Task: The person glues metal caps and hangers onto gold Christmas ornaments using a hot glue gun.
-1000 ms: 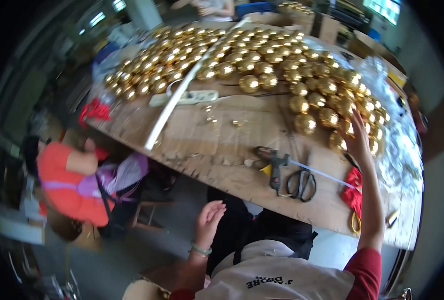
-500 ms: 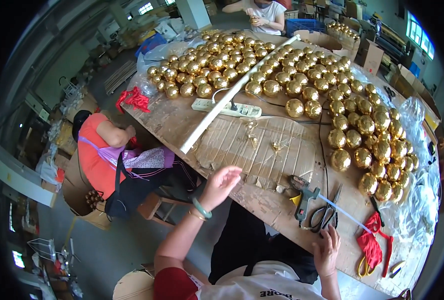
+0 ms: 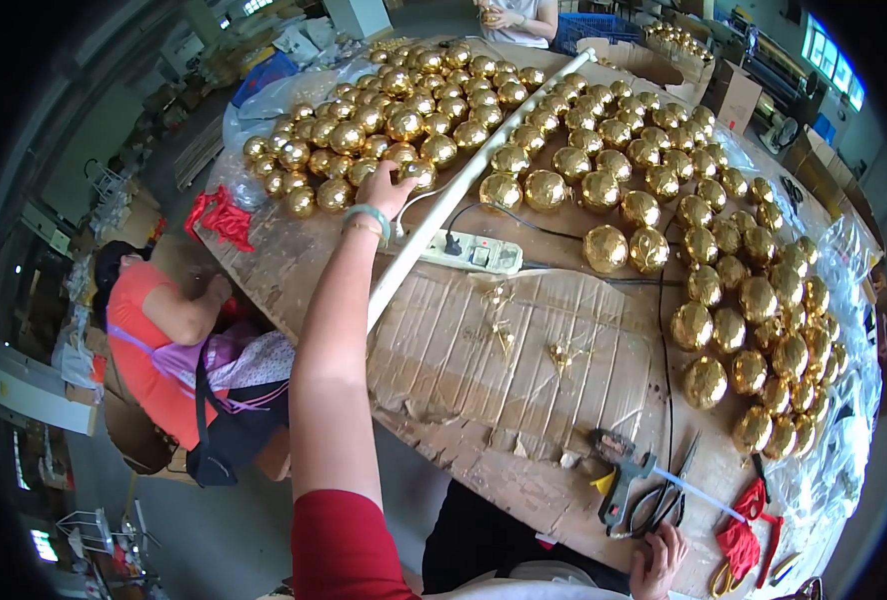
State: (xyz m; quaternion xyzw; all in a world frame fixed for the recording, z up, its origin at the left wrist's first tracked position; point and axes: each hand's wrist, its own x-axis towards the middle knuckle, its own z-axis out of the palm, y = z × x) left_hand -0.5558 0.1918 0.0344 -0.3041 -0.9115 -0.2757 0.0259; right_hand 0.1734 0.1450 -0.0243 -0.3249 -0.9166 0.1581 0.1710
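Observation:
My left hand reaches far across the table, its thumb and fingers closed against a shiny gold ball at the near edge of the left group of balls. Part of that grip is hidden by the hand itself. My right hand rests at the table's near edge with bent fingers slightly apart, holding nothing. Just beyond it lie black-handled scissors and a hot glue gun with a pale glue stick sticking out of it.
A long pale pole divides the balls. A white power strip and flattened cardboard lie mid-table. Red ribbon sits at right, more red cloth at far left. One person sits at left, another works opposite.
My left hand has moved from above the near table edge, forward and left, to a gold ball. My right hand has shifted slightly down, its fingers now more bent. The view has shifted.

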